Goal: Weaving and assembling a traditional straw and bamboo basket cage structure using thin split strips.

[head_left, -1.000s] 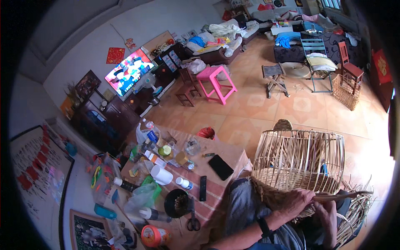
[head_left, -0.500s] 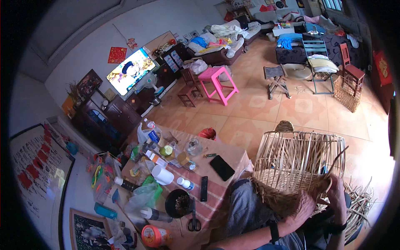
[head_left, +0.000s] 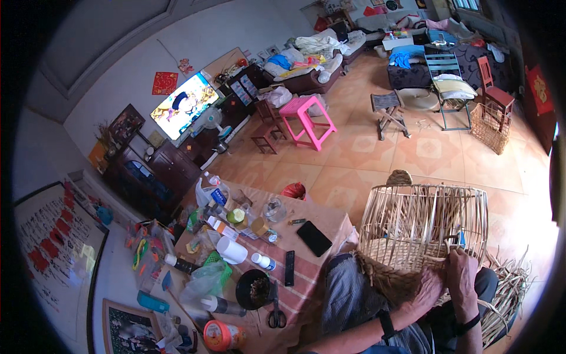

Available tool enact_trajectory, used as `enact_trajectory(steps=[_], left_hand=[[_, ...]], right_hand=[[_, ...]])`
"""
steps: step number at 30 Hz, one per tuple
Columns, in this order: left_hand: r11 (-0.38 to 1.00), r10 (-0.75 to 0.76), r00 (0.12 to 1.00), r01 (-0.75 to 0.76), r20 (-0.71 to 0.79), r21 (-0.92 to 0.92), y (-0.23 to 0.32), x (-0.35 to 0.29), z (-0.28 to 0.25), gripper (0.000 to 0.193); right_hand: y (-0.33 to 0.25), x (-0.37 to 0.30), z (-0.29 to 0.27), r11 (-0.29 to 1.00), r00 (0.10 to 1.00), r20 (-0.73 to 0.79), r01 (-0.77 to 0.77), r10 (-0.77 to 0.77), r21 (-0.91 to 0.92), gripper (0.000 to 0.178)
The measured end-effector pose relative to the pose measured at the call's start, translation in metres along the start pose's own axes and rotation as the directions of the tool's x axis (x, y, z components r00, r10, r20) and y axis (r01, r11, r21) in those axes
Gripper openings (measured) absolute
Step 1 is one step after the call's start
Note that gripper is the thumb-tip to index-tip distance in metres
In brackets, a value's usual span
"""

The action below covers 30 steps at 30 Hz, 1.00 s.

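Note:
A partly woven basket (head_left: pixel 394 253) rests across my lap, with pale upright ribs standing above a woven band and a thick braided edge toward me. My left hand (head_left: pixel 429 287) lies against the braided edge, fingers bent and closed on it. Beside it, my right hand (head_left: pixel 462 272) is closed with its fingertips at the woven wall, gripping a plant strip (head_left: pixel 437 258) that pokes out near the fingers. The fingertips of both hands are partly hidden. Loose dry strips (head_left: pixel 508 295) lie in a heap to the right of my knee.
Left of me a cloth-covered table (head_left: pixel 330 224) holds a phone (head_left: pixel 314 238), a remote (head_left: pixel 289 268), scissors (head_left: pixel 276 312), a dark bowl (head_left: pixel 254 289) and several bottles. Beyond stand a pink stool (head_left: pixel 303 118), a folding stool (head_left: pixel 389 112), chairs and a lit television (head_left: pixel 184 106).
My right hand has moved left and down, closer to my left hand. The long strip that stood up at the basket's right side no longer shows there. The view has shifted slightly.

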<state>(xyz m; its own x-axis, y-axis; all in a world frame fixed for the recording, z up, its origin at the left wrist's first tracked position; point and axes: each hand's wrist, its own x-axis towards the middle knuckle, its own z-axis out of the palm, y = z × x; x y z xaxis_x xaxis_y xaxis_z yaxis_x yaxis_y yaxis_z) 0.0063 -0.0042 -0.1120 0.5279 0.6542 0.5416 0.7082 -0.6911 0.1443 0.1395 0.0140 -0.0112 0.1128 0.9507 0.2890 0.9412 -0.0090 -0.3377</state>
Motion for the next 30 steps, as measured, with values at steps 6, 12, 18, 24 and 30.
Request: enact_trajectory(steps=[6, 12, 18, 24, 30], left_hand=[[0.992, -0.101, 0.976, 0.113, 0.191, -0.054, 0.009, 0.023, -0.038, 0.017], [0.997, -0.016, 0.985, 0.028, 0.172, -0.070, -0.002, 0.013, -0.032, 0.015], [0.992, 0.017, 0.992, -0.001, 0.124, -0.127, -0.005, 0.018, -0.032, 0.015], [0.960, -0.065, 0.978, 0.115, 0.199, -0.255, -0.002, 0.027, -0.036, 0.024], [0.836, 0.021, 0.962, 0.134, 0.273, -0.533, -0.017, 0.031, -0.059, 0.056]], right_hand=[[0.001, -0.002, -0.001, 0.997, 0.996, 0.041, 0.073, -0.073, -0.008, 0.006], [0.007, -0.013, -0.006, 0.950, 0.998, 0.043, -0.063, 0.052, 0.307, 0.021], [0.013, -0.023, -0.009, 0.686, 0.991, 0.055, -0.123, 0.120, 0.717, 0.049], [0.032, -0.048, -0.001, 0.356, 0.915, 0.139, -0.282, 0.379, 0.891, 0.037], [0.052, -0.100, 0.028, -0.143, 0.862, 0.314, -0.280, 0.397, 0.949, 0.026]])
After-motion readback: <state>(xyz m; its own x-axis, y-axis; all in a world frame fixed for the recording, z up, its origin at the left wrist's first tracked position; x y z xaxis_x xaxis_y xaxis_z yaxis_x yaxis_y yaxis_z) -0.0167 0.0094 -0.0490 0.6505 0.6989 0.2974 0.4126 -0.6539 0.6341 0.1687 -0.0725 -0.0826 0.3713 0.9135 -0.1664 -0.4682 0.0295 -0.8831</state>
